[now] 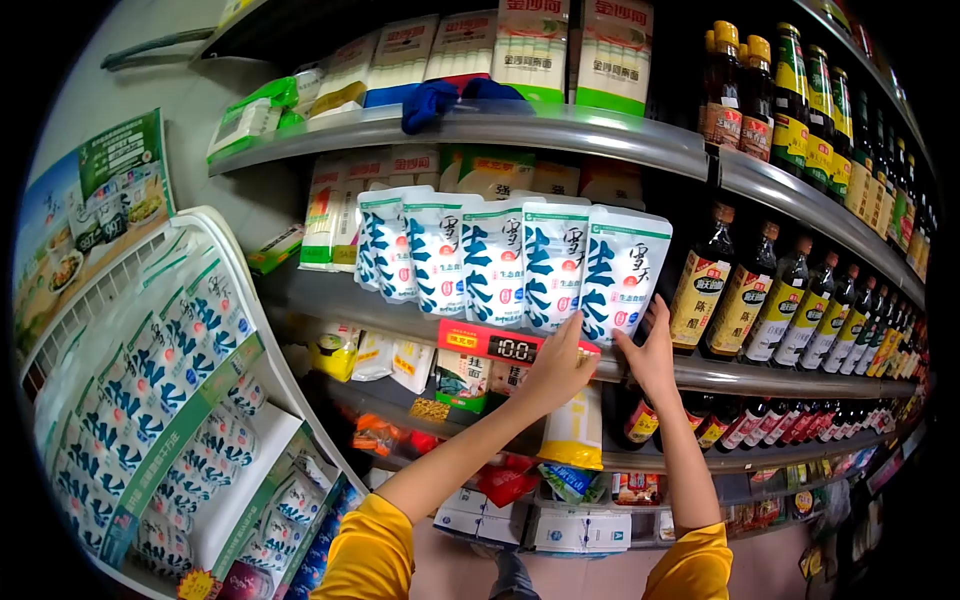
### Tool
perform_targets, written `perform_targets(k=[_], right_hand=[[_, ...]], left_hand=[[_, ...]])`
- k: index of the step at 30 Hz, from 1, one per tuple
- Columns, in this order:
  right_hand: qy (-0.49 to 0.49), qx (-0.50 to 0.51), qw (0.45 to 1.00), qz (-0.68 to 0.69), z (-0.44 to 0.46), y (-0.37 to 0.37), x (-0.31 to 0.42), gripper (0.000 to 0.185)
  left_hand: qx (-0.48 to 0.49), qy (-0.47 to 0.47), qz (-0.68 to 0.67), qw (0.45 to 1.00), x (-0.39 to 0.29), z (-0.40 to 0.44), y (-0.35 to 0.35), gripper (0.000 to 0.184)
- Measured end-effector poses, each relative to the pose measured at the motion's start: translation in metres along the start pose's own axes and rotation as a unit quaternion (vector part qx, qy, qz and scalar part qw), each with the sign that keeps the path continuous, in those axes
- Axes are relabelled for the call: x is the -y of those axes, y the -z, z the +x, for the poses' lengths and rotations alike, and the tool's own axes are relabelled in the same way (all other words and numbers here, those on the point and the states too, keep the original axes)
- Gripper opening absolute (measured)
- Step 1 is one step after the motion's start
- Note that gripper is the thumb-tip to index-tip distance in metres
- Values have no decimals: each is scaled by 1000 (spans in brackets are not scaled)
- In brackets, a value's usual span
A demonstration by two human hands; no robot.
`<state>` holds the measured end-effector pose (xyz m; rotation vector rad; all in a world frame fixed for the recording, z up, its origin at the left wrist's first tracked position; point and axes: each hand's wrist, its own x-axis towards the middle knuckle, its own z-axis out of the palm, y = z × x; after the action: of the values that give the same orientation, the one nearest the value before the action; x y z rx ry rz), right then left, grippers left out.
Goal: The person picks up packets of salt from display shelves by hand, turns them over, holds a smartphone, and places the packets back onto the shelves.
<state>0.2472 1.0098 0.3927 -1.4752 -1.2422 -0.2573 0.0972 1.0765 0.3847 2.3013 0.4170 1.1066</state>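
A row of several white salt pouches [435, 255] with large blue-green characters stands upright along the front of the middle shelf. The rightmost salt pouch [625, 265] is between my two hands. My left hand [560, 365] pinches its lower left corner, just above the red price strip [515, 345]. On the lower right edge, my right hand [652, 350] grips the same pouch with the thumb in front; its other fingers are partly hidden behind.
Noodle packs [530, 50] fill the upper shelf, where a dark blue cloth [430, 105] hangs over the edge. Sauce bottles [705, 280] line the right shelves. A white rack [240, 235] of similar pouches stands left. Lower shelves hold bagged goods [575, 425].
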Motion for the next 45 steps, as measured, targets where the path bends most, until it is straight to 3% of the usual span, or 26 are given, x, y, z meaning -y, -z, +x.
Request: perform_targets(k=[6, 10, 14, 17, 18, 21, 22, 25, 27, 28, 30, 32, 35, 36, 37, 39, 41, 42, 45], right_hand=[[17, -18, 998, -63, -2, 13, 22, 72], [108, -53, 986, -119, -7, 17, 30, 65], [140, -60, 988, -20, -21, 21, 84, 48], [187, 18, 981, 50, -38, 6, 143, 40], [218, 51, 973, 54, -44, -3, 156, 37], [255, 178, 947, 82, -67, -33, 200, 33], [280, 217, 929, 108, -74, -44, 207, 32], [350, 261, 884, 169, -94, -75, 231, 30], [374, 318, 852, 180, -111, -95, 247, 32], [384, 332, 837, 203, -118, -101, 254, 32], [395, 348, 817, 235, -129, -105, 270, 33], [360, 377, 795, 311, -128, -94, 288, 35], [351, 294, 792, 405, -107, -71, 305, 30], [284, 321, 771, 471, -108, -67, 306, 25], [278, 327, 770, 473, -112, -73, 300, 25], [204, 517, 740, 378, -127, -96, 268, 19], [92, 652, 712, 244, -184, -146, 195, 17], [18, 739, 663, 122, -225, -173, 128, 22], [-151, 827, 538, -54, -317, -192, 4, 26]], left_hand=[[-11, -18, 1, 1000, -7, -5, 2, 60], [-41, -38, -4, 998, -16, -9, 4, 58], [-101, -63, -33, 992, -24, -25, 14, 52], [-135, -74, -45, 987, -42, -51, 41, 46], [-118, -34, -135, 983, -52, -60, 54, 38], [-175, -22, -132, 975, -56, -94, 92, 27], [-146, -20, -82, 986, -54, -108, 110, 23], [-214, -5, -17, 977, -65, -157, 152, 22], [-196, 100, 40, 975, -70, -196, 181, 31], [-231, 69, 104, 965, -70, -215, 191, 32], [-273, 209, 2, 939, -104, -251, 217, 27], [-335, 210, 66, 916, -136, -283, 236, 24], [-388, 256, 151, 872, -200, -319, 252, 22], [-433, 248, 145, 854, -208, -333, 249, 21], [-417, 282, 198, 841, -219, -347, 247, 21], [-411, 335, 241, 813, -220, -382, 231, 20], [-434, 451, 249, 739, -188, -440, 193, 21], [-426, 558, 228, 675, -159, -481, 162, 26], [-311, 650, 202, 664, -68, -651, -24, 57]])
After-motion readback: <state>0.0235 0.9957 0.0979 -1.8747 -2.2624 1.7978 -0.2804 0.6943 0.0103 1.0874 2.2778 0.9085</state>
